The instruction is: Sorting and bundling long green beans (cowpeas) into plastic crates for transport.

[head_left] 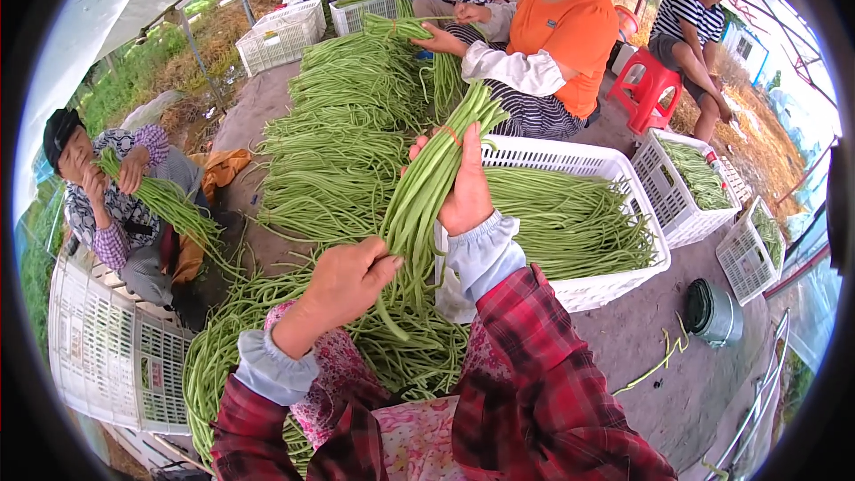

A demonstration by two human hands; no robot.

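The right hand (pixel 463 191) is closed around the upper part of a bean bundle (pixel 426 191), held upright over the lap. The left hand (pixel 343 283) pinches the lower ends of the same beans. Just beside it, a white crate (pixel 614 169) is already about half full of beans. A long pile (pixel 338 138) on the ground is not yet bundled, so much work seems left.

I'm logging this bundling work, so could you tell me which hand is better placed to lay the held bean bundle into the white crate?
Probably the right hand: it grips the bean bundle near its upper end, beside the white crate. The left hand pinches the lower ends, farther away.
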